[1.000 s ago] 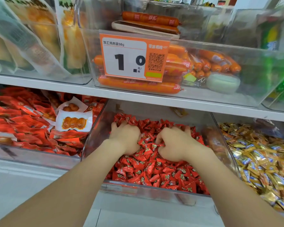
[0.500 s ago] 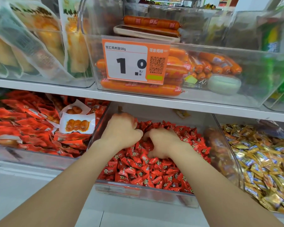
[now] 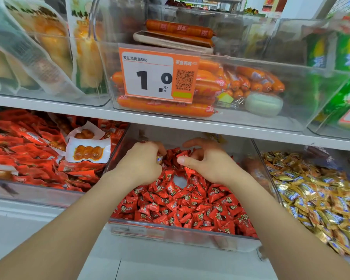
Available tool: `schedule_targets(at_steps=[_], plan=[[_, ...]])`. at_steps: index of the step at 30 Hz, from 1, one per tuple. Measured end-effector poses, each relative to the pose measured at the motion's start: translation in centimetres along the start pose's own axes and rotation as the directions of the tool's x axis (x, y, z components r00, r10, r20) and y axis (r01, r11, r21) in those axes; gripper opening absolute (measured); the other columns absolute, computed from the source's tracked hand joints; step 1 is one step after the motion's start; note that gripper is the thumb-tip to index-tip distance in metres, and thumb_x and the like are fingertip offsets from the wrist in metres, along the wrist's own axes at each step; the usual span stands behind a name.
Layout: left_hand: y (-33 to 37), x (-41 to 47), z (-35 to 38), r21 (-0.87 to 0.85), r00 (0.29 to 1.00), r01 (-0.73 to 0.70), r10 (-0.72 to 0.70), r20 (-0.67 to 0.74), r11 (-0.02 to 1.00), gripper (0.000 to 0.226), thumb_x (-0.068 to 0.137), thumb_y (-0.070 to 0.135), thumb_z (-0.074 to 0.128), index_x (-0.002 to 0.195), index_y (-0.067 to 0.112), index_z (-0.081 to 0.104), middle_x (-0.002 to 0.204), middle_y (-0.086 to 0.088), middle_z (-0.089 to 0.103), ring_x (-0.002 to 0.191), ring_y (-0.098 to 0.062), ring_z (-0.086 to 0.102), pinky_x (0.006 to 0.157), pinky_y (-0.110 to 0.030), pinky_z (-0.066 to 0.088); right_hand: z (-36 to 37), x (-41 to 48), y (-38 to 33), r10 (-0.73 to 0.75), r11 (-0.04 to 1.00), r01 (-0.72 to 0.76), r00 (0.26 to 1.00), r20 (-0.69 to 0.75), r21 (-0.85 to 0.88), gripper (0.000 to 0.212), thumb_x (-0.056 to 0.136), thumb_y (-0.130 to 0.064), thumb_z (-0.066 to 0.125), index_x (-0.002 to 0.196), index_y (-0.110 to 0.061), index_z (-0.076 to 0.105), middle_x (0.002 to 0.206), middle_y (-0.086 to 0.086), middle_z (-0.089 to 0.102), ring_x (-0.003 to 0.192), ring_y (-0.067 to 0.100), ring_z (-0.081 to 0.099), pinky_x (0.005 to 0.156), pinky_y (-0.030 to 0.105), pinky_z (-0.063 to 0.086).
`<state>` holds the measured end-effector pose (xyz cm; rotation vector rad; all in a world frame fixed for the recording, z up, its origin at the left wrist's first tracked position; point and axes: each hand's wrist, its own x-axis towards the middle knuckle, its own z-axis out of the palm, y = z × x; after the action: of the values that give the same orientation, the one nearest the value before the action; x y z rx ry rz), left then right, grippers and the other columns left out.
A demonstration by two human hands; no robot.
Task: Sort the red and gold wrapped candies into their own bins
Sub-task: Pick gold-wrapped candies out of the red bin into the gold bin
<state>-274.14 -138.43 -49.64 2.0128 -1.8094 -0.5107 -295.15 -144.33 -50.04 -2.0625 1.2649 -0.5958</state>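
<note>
Red wrapped candies (image 3: 190, 205) fill the clear middle bin (image 3: 170, 235) on the lower shelf. Gold wrapped candies (image 3: 315, 199) fill the bin to its right. Both hands are deep at the back of the red bin. My left hand (image 3: 141, 164) is curled into a fist, and a gold-and-blue wrapped candy (image 3: 160, 158) peeks out between its fingers. My right hand (image 3: 208, 162) hovers over the red pile with fingers spread and bent; its thumb touches a red candy and it grips nothing. A small bare patch of the bin's floor shows between the hands.
To the left, a bin (image 3: 38, 195) holds red snack packets. The shelf above (image 3: 170, 122) hangs low over the hands and carries a clear bin of orange sausages with a price tag (image 3: 158, 75). White shelf front lies below.
Both hands have moved toward the back of the red bin. The right hand has gone from a fist to spread fingers. A gold wrapper now shows in the left hand.
</note>
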Motion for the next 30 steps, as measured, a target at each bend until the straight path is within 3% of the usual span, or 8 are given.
schedule_targets(at_steps=[6, 9, 12, 16, 20, 23, 27, 30], plan=[[0.0, -0.9, 0.2, 0.040, 0.994, 0.021, -0.025, 0.109, 0.999, 0.027, 0.096, 0.014, 0.054, 0.107, 0.032, 0.071, 0.093, 0.002, 0.060, 0.066, -0.014, 0.059, 0.052, -0.019, 0.040, -1.7, -2.3, 0.9, 0.028, 0.979, -0.022, 0.999, 0.027, -0.204, 0.035, 0.091, -0.031, 0.081, 0.125, -0.029, 0.070, 0.092, -0.007, 0.067, 0.077, 0.005, 0.063, 0.074, 0.024, 0.051], [-0.4, -1.4, 0.3, 0.084, 0.991, 0.017, -0.029, 0.133, 0.996, 0.022, 0.099, 0.013, 0.056, 0.098, 0.032, 0.067, 0.103, -0.003, 0.062, 0.071, -0.015, 0.063, 0.052, -0.020, 0.042, -2.1, -3.2, 1.4, 0.078, 0.970, -0.070, 0.997, 0.024, -0.232, 0.044, 0.092, 0.001, 0.068, 0.124, -0.029, 0.072, 0.105, -0.008, 0.067, 0.085, 0.005, 0.065, 0.082, 0.019, 0.052], [-0.6, -1.8, 0.0, 0.104, 0.991, 0.018, -0.032, 0.131, 0.994, 0.019, 0.100, 0.016, 0.059, 0.096, 0.034, 0.062, 0.106, -0.005, 0.064, 0.080, -0.020, 0.068, 0.060, -0.026, 0.051, -2.3, -3.7, 1.3, 0.060, 0.946, -0.065, 0.998, -0.026, -0.318, 0.059, 0.081, 0.011, 0.054, 0.118, -0.031, 0.074, 0.108, -0.005, 0.070, 0.097, 0.012, 0.067, 0.093, 0.030, 0.057], [-0.4, -2.5, 0.0, 0.104, 0.994, 0.040, -0.050, 0.094, 0.994, 0.015, 0.098, 0.018, 0.067, 0.101, 0.032, 0.061, 0.104, -0.005, 0.064, 0.082, -0.023, 0.069, 0.070, -0.034, 0.057, -0.8, -3.5, 0.2, -0.041, 0.900, 0.018, 0.998, -0.042, -0.436, 0.054, 0.080, 0.001, 0.058, 0.118, -0.034, 0.074, 0.116, -0.003, 0.075, 0.111, 0.021, 0.070, 0.102, 0.042, 0.057], [0.2, -2.9, 0.3, 0.151, 0.995, 0.074, -0.083, 0.054, 0.986, 0.017, 0.097, 0.027, 0.072, 0.110, 0.020, 0.065, 0.100, -0.007, 0.068, 0.088, -0.026, 0.068, 0.082, -0.042, 0.060, 2.6, -2.4, -1.1, -0.173, 0.898, 0.250, 0.957, 0.233, -0.361, 0.046, 0.099, -0.021, 0.064, 0.144, -0.031, 0.059, 0.145, -0.004, 0.063, 0.135, 0.020, 0.057, 0.114, 0.044, 0.047], [0.4, -3.0, 0.2, 0.204, 0.993, 0.096, -0.109, 0.052, 0.974, 0.011, 0.095, 0.019, 0.070, 0.106, 0.022, 0.067, 0.107, -0.009, 0.063, 0.087, -0.028, 0.066, 0.079, -0.041, 0.060, 3.9, -2.3, -1.7, -0.098, 0.892, 0.305, 0.851, 0.516, -0.333, 0.056, 0.103, -0.044, 0.062, 0.156, -0.032, 0.047, 0.156, -0.004, 0.051, 0.142, 0.022, 0.049, 0.117, 0.043, 0.040], [0.0, -3.1, 0.1, 0.317, 0.974, 0.045, -0.112, 0.196, 0.947, 0.008, 0.099, 0.013, 0.060, 0.105, 0.016, 0.059, 0.107, -0.009, 0.057, 0.089, -0.029, 0.063, 0.077, -0.039, 0.056, 1.4, -3.7, -2.5, -0.037, 0.895, 0.300, 0.789, 0.614, -0.331, 0.035, 0.093, -0.044, 0.075, 0.129, -0.041, 0.071, 0.112, -0.016, 0.071, 0.097, 0.007, 0.063, 0.091, 0.034, 0.054], [-0.3, -3.0, 0.2, 0.403, 0.957, 0.017, -0.132, 0.259, 0.915, 0.016, 0.097, 0.008, 0.060, 0.086, 0.018, 0.054, 0.090, -0.003, 0.045, 0.077, -0.023, 0.056, 0.072, -0.034, 0.050, -0.7, -5.0, -2.9, -0.002, 0.864, 0.305, 0.798, 0.603, -0.401, 0.028, 0.092, -0.038, 0.077, 0.119, -0.046, 0.076, 0.080, -0.027, 0.064, 0.077, 0.001, 0.052, 0.077, 0.023, 0.042]])
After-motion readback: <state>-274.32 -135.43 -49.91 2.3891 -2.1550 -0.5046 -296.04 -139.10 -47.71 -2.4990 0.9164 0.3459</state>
